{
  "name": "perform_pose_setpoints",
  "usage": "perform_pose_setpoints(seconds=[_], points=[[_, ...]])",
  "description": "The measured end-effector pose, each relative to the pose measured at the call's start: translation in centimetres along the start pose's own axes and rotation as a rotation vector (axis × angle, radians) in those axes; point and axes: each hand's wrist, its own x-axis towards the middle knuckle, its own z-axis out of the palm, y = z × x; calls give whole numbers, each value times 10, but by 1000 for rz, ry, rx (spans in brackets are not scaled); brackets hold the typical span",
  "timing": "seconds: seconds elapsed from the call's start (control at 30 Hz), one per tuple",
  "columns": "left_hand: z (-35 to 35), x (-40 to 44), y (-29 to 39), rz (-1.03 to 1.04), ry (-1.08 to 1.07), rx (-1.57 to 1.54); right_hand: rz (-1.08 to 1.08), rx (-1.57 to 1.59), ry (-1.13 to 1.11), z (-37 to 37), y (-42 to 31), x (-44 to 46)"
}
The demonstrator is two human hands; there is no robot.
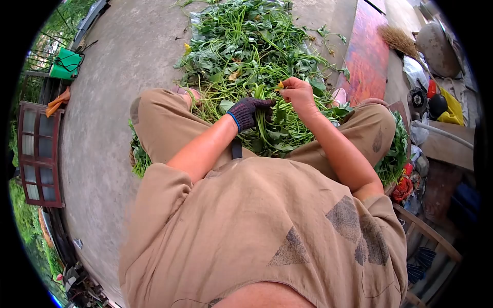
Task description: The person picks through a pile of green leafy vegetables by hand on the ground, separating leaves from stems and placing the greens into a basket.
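My left hand (250,111), in a dark knitted glove with a blue cuff, is closed round a bunch of green stems (263,123) between my knees. Just to its right my right hand (298,96) is bare, its thumb and fingers pinched on a small yellow leaf (281,85). The stems hang down below my gloved hand. A large heap of leafy green vines (246,46) spreads on the ground in front of me, reaching up to both hands.
More greens lie beside my left knee (140,154) and right knee (394,154). A reddish board (365,56), a straw broom (398,41) and a yellow bag (453,108) are at the right. At the left stand a wooden window frame (40,154) and a green container (65,63).
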Motion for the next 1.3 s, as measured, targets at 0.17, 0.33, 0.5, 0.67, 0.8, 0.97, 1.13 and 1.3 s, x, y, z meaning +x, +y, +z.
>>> perform_pose_setpoints(seconds=[0.17, 0.33, 0.5, 0.67, 0.8, 0.97, 1.13, 1.3], points=[[-20, 1, 18, 394, 331, 1133, -71, -1051, -70, -22, -30, -9], [-102, 23, 59, 398, 910, 1361, -44, -905, 44, -62, -32, 1], [-25, -25, 54, 440, 295, 211, 54, -518, 7, -54, -15, 9], [14, -12, -4, 401, 1, 56, -25, -266, -31, 6, -15, -1], [2, -1, 2, 259, -134, -244, 59, -70, -148, 8, -26, -4], [-11, -4, 14, 256, -120, -158, 163, -405, -349, -34, -7, 15], [9, -20, 22, 174, 141, 189, 92, -773, -572, -47, -22, 10], [-4, -14, 27, 448, 465, 727, 232, -570, -658, -45, -49, -5]])
